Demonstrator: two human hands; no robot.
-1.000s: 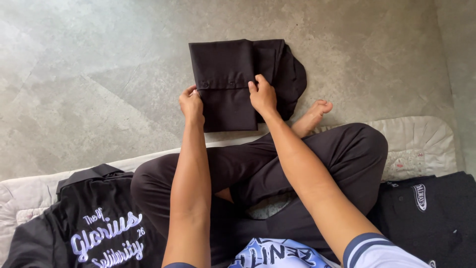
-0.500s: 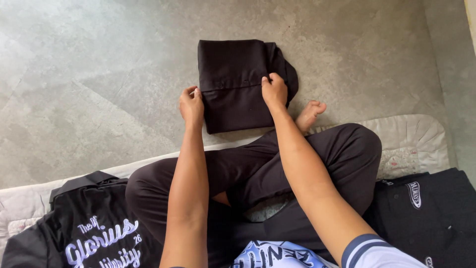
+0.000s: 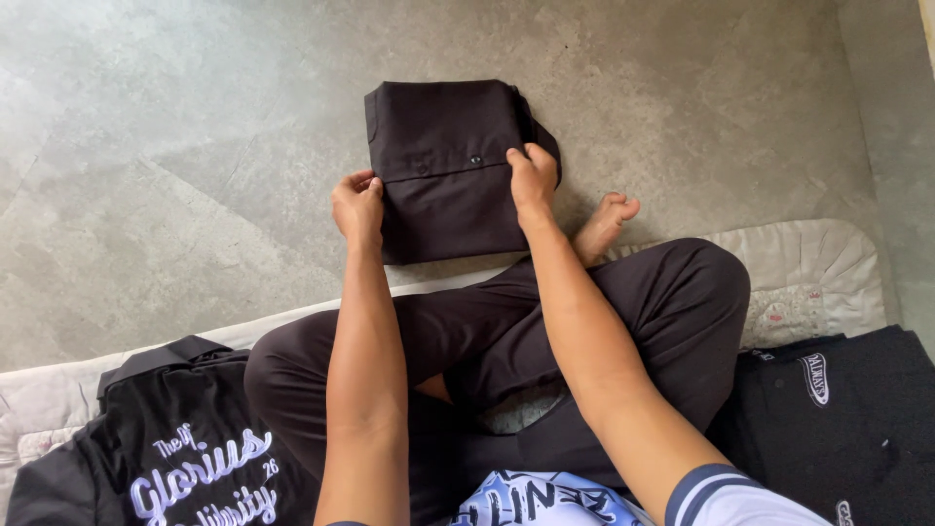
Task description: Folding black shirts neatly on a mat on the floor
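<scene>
Sitting cross-legged on a pale mat (image 3: 818, 263), a person grips a folded black garment (image 3: 443, 166) lying on the grey concrete floor (image 3: 175, 146). The left hand (image 3: 357, 206) pinches its left edge; the right hand (image 3: 533, 178) clasps its right edge. Dark shirts (image 3: 185, 438) lie beside each knee.

The folded garment (image 3: 448, 170) lies on the floor (image 3: 195, 146) between the two hands: the left hand (image 3: 358, 206) sits at its left edge, the right hand (image 3: 533, 180) on its right edge. A bare foot (image 3: 604, 224) rests just right of the right hand. Behind both hands lie the crossed legs (image 3: 487, 331) on a mat (image 3: 818, 273). A jacket (image 3: 175, 438) lies well behind and left of the left hand, another garment (image 3: 838, 419) well behind and right of the right hand.
</scene>
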